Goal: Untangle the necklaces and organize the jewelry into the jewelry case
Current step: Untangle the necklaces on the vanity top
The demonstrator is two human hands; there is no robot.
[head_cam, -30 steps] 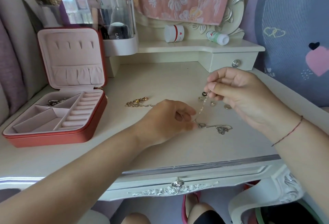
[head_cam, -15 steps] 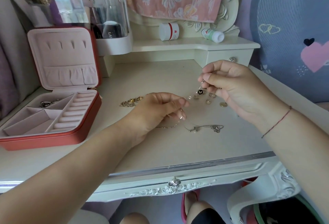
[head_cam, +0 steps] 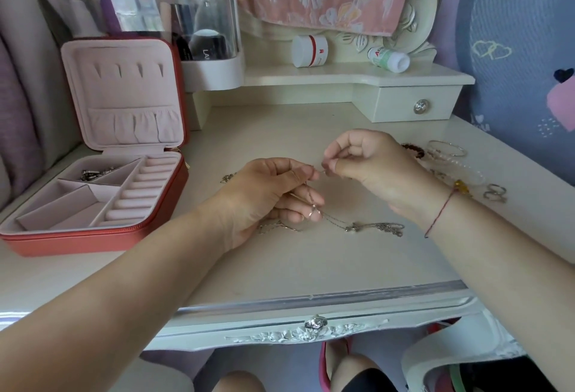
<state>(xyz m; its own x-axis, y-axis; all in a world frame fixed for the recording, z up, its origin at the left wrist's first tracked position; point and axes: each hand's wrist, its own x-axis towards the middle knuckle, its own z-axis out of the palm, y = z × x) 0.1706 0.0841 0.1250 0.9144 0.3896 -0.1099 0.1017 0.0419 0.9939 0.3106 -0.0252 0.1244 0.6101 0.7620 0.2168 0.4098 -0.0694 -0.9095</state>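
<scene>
Holding a fine silver necklace (head_cam: 357,227) in both hands just above the middle of the tabletop (head_cam: 311,267). Pinching the chain's upper stretch between thumb and forefinger of the left hand (head_cam: 273,195), with the remaining fingers curling underneath and a small ring-shaped link hanging against them. Nipping the same chain just to the right with the right hand (head_cam: 370,164), curling it into a loose fist, its fingertips nearly meeting those of the left hand. Trailing down from the left hand's fingers onto the tabletop and running rightward, ending in a knotted silver clump just below the right wrist. Showing another short bit of chain under the left hand, impossible to say whether part of the same strand. Wearing a red string (head_cam: 438,214) on the right wrist. Standing open at the left edge, well apart from both hands: the red jewelry case (head_cam: 93,237), its lid (head_cam: 124,95) upright, with a silver piece (head_cam: 93,173) lying in the back-left compartment. Peeking out just behind the left hand: a small gold piece (head_cam: 227,177). Lying beyond the right wrist, near the right edge: bangles (head_cam: 448,152), a dark beaded bracelet (head_cam: 413,150) and rings (head_cam: 494,194).
</scene>
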